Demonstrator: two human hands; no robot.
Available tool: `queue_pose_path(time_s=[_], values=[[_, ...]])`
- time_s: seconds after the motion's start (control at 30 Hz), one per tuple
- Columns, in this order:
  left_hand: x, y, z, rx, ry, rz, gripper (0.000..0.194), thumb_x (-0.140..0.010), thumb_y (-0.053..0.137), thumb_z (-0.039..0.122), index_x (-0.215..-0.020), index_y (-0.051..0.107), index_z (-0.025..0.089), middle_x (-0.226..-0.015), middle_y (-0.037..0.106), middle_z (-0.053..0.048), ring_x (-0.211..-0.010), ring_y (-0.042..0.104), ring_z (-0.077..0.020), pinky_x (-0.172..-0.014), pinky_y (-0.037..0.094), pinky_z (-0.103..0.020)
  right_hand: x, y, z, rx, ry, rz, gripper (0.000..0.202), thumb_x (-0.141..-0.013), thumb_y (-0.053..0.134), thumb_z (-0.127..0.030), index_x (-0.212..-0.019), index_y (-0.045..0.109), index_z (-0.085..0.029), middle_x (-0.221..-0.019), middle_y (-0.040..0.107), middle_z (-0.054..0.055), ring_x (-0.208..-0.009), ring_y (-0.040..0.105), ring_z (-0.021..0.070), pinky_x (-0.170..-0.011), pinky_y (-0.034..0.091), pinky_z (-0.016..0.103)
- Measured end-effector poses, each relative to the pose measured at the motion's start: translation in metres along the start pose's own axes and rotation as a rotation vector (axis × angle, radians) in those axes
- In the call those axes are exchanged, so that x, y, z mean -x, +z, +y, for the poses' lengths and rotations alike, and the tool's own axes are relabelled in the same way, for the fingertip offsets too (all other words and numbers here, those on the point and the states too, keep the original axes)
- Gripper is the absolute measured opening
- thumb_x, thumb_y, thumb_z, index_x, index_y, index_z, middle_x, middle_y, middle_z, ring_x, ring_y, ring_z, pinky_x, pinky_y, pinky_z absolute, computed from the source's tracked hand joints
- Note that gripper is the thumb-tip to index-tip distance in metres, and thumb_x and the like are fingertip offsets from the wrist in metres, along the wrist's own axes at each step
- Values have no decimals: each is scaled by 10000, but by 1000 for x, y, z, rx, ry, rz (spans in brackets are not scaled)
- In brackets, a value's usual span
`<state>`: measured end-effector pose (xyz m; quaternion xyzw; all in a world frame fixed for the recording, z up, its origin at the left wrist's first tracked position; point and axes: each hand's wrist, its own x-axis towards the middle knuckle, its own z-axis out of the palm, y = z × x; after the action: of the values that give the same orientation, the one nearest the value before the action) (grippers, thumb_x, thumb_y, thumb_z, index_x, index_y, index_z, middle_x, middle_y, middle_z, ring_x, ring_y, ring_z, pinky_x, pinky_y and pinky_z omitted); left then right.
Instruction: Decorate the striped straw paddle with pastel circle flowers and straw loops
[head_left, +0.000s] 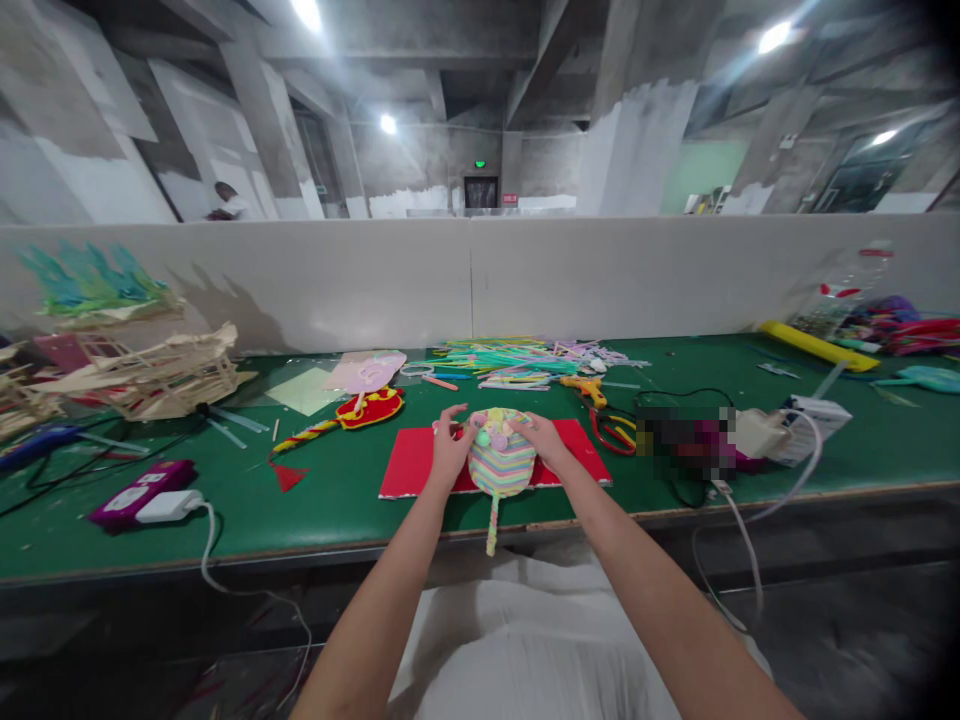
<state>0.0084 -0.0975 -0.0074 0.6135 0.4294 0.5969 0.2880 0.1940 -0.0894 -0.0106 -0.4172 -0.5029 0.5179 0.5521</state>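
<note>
A round fan-like craft [504, 468] with pastel zigzag stripes and small round decorations near its top lies over a red board [409, 463]. Its twisted handle points toward me, past the table's front edge. At the craft's upper left, my left hand [451, 440] has its fingers curved, with the thumb against the rim. My right hand [541, 440] grips the upper right rim, fingertips by the decorations.
Colourful strips [510, 362] lie behind the board on the green table [330, 510]. A red-and-yellow fan [371, 408] is at left; an orange glue gun [585, 390] and pliers [613, 435] are at right. Purple power strip [142, 495] farther left. A person [227, 203] is in the background.
</note>
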Motion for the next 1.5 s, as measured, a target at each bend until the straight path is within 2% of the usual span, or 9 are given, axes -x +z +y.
queue_pose_path(time_s=[0.13,0.37,1.0,1.5], values=[[-1,-1,-2,-2,3,-10,290,-742,582,340,-995,524,212,-1182,525,-75,-830,558,-135,-751,453,-279,0,0,0,-7,1,-2,364,-543,715,-473,-735,605,-184,-709,668,10,-640,597,175,-575,457,280],[-1,-1,0,-75,68,-32,198,-769,549,359,-879,605,205,-1145,543,-90,-1079,498,-209,-829,431,-336,0,0,0,6,12,-44,404,-546,707,-493,-791,617,-185,-718,670,15,-659,604,181,-593,471,286],[-2,-1,-1,-39,61,-47,131,-761,550,295,-828,607,198,-1085,574,-87,-1048,528,-203,-862,431,-359,1,-2,-1,30,1,-45,373,-554,712,-460,-786,612,-186,-754,666,17,-673,599,176,-606,478,287],[-3,0,-4,-65,73,-58,169,-769,542,321,-851,627,199,-1075,594,-83,-1046,528,-202,-908,394,-376,0,-3,4,-16,-15,-100,307,-596,710,-398,-804,619,-191,-762,664,5,-649,595,159,-588,475,270]])
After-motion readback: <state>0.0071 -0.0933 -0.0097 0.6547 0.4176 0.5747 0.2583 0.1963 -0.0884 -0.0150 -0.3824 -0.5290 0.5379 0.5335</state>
